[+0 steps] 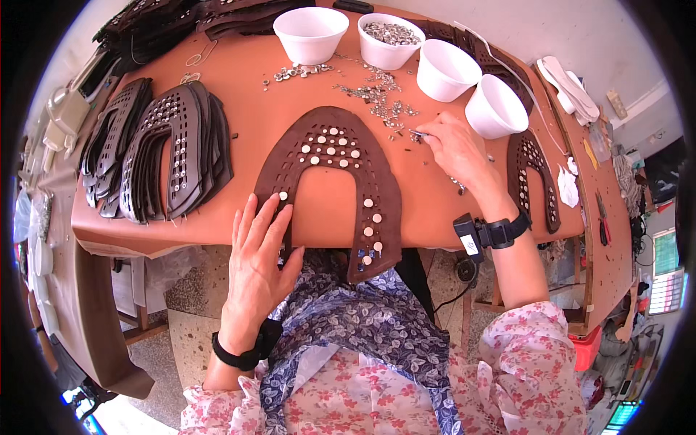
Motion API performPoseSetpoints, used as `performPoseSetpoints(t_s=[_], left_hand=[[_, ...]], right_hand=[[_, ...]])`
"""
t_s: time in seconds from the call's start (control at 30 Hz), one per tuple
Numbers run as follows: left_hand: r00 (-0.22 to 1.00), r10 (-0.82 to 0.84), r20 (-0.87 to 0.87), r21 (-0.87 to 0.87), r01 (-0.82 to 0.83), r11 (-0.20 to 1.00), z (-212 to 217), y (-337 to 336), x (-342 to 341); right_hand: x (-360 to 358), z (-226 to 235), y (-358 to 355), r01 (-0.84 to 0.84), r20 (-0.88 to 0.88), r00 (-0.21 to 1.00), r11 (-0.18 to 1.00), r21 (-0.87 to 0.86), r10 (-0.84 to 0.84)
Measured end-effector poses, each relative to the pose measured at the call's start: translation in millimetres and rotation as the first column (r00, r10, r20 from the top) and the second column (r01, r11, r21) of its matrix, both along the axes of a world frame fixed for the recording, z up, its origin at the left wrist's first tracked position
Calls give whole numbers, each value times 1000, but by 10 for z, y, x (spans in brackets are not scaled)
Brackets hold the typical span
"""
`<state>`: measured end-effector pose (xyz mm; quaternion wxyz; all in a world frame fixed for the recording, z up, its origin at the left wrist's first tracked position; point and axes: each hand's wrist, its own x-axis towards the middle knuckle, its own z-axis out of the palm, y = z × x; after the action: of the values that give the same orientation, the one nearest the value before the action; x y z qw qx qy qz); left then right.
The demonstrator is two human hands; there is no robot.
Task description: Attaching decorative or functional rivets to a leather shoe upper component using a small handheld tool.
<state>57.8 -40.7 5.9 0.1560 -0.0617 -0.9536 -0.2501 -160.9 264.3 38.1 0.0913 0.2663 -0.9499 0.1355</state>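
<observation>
Head view, left hand (pixel 255 255) flat with fingers spread on brown horseshoe-shaped leather piece (pixel 330 174) at table edge, right hand (pixel 455 148) pinching a small metal stud (pixel 416 133) beside loose studs (pixel 377 98), beyond, four white cups (pixel 495 107), one holding studs (pixel 391 32).

I see a dark brown, horseshoe-shaped leather piece (pixel 330 138) lying flat on the desk (pixel 254 109), its arch away from me and both legs overhanging the near edge. Rows of punched holes cover it; round silver studs fill many across the arch and down the right leg. Loose silver studs (pixel 377 94) lie scattered just beyond the arch.
</observation>
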Motion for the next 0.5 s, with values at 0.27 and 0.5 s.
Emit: performPoseSetpoints(t_s=[0.27, 0.5], left_hand=[[1000, 7, 3, -18, -7, 1000, 3, -2, 5], [1000, 0, -12, -5, 0, 1000, -10, -4, 7]], right_hand=[[45, 41, -36, -11, 47, 999, 999, -41, 13], [54, 28, -49, 27, 33, 999, 999, 24, -28]])
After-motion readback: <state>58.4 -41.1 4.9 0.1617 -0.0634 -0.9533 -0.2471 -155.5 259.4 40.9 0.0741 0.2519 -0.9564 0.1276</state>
